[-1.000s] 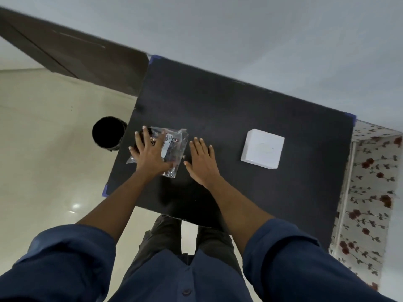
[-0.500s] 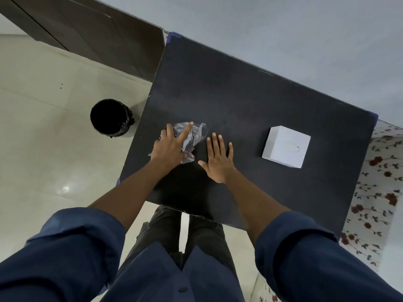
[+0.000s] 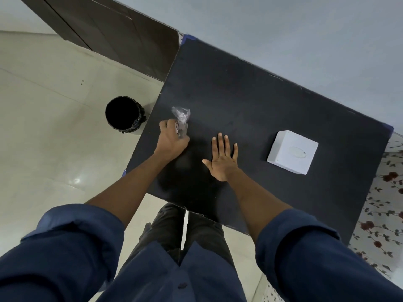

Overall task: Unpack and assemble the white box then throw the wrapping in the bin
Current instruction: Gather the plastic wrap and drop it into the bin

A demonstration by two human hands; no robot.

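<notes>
Our left hand (image 3: 172, 138) is closed around the crumpled clear wrapping (image 3: 182, 118) near the table's (image 3: 250, 94) left edge, so we should keep it bunched tight and carry it straight out over the bin (image 3: 124, 114) on the floor just beside that edge. Our right hand (image 3: 222, 159) lies flat and open on the table, the white box (image 3: 292, 151) sits apparently assembled well to its right, and nothing seems to block the way.

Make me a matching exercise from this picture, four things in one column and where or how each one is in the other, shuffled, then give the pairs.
Things:
1. crumpled clear plastic wrapping
2. white cube-shaped box
3. round black bin
4. right hand

States:
A. on the floor beside the black table
B. flat on the table, palm down
C. bunched in the left hand
D. alone on the table's right part

Pairs: 1-C, 2-D, 3-A, 4-B
</notes>
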